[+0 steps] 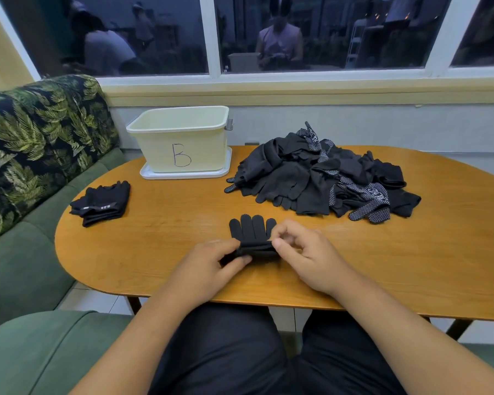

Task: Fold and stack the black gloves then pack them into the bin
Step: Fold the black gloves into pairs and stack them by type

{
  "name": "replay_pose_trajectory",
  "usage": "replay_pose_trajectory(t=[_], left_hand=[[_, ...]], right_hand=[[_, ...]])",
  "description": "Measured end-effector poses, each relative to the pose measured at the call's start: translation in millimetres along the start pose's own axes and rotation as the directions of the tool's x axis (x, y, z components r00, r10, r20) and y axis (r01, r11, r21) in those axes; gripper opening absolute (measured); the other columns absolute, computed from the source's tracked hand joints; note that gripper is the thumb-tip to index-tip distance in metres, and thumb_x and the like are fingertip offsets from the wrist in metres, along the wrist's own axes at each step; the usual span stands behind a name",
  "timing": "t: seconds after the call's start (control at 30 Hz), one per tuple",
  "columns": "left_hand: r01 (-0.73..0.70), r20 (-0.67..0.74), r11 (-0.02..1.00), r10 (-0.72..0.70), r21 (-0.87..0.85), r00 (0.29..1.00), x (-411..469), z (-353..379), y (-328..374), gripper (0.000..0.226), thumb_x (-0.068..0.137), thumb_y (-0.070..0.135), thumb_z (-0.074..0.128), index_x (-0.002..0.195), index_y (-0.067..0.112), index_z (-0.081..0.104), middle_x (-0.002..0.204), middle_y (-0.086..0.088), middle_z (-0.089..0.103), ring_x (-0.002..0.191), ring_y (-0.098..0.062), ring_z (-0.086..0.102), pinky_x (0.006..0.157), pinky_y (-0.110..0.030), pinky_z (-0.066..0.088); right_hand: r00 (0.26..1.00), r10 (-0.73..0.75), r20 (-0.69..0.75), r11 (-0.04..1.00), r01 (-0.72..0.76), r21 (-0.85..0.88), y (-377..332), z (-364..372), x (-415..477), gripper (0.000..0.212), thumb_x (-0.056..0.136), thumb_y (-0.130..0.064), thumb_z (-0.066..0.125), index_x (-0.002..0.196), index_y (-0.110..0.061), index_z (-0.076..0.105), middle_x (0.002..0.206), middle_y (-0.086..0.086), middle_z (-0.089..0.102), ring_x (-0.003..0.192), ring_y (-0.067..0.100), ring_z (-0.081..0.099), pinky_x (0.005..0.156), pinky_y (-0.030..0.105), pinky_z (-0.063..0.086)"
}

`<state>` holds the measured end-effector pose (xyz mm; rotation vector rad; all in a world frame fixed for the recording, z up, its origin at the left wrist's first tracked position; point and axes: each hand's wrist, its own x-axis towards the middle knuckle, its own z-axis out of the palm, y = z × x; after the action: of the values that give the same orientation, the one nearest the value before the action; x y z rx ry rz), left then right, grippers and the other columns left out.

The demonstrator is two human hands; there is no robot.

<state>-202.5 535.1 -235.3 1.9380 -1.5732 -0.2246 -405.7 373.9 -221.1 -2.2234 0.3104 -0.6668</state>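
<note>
I read L hand (211, 260) + R hand (303, 252) fingers both pinching glove (251, 228) cuff, flat on desk (154, 246) for crisp fold; done stack (102, 202) parked near bin (206, 149).

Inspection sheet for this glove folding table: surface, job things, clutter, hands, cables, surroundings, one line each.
Surface: oval wooden table.
Job's things: glove near the front edge, partly folded; folded stack at left; loose pile at right; bin marked B at the back on a white tray, its floor hidden.
Clutter: nothing seen.
Hands: left hand and right hand both pinch the glove's folded end.
Cables: nothing seen.
Surroundings: green sofa with leaf-print cushion at left; window behind, reflecting people.
</note>
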Motion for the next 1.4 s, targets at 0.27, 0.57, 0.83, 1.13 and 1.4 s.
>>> replay_pose_trajectory(t=[0.27,0.57,0.83,1.13,1.4], left_hand=[[0.2,-0.024,0.95,-0.212,-0.238,0.977,19,-2,8,0.014,0.104,0.044,0.066,0.106,0.034,0.076,0.097,0.02,0.078,0.093,0.002,0.07,0.086,-0.035,0.058],[0.37,-0.136,0.9,-0.406,-0.23,0.904,44,10,6,0.027,0.102,0.046,0.066,0.126,0.034,0.064,0.108,0.012,0.076,0.097,-0.007,0.07,0.08,-0.034,0.058],[0.274,-0.25,0.958,-0.245,0.089,0.937,45,29,3,0.036,0.106,0.038,0.057,0.142,0.042,0.051,0.117,0.007,0.062,0.113,-0.016,0.054,0.093,-0.038,0.051],[0.303,-0.226,0.888,-0.235,0.345,0.945,46,34,5,0.044,0.112,0.036,0.037,0.154,0.042,0.049,0.154,0.01,0.049,0.146,-0.017,0.034,0.117,-0.043,0.035],[0.357,-0.27,0.883,-0.28,0.304,0.921,39,27,-4,0.045,0.11,0.026,0.041,0.15,0.04,0.053,0.15,0.009,0.053,0.144,-0.019,0.038,0.121,-0.045,0.032]], right_hand=[[0.977,0.206,0.059,0.979,-0.206,-0.01,5,4,20,0.031,0.102,-0.034,0.072,0.132,-0.041,0.065,0.114,-0.022,0.077,0.106,0.0,0.07,0.097,0.031,0.056],[0.926,0.377,0.005,0.919,-0.374,-0.125,9,9,57,0.038,0.105,-0.035,0.066,0.071,-0.025,0.054,0.049,-0.011,0.052,0.047,0.004,0.044,0.059,0.028,0.037],[0.908,0.399,-0.129,0.881,-0.418,-0.222,17,19,71,0.041,0.102,-0.043,0.068,0.08,-0.008,0.072,0.058,0.003,0.059,0.061,0.015,0.058,0.08,0.041,0.058],[0.886,0.321,-0.335,0.766,-0.451,-0.458,20,34,67,0.034,0.099,-0.057,0.067,0.12,-0.031,0.066,0.092,-0.009,0.071,0.084,0.014,0.067,0.063,0.032,0.051],[0.996,-0.078,-0.052,0.785,0.029,-0.619,38,25,67,0.03,0.099,-0.001,0.064,0.115,-0.022,0.078,0.12,-0.007,0.067,0.113,0.019,0.055,0.093,0.041,0.055]])
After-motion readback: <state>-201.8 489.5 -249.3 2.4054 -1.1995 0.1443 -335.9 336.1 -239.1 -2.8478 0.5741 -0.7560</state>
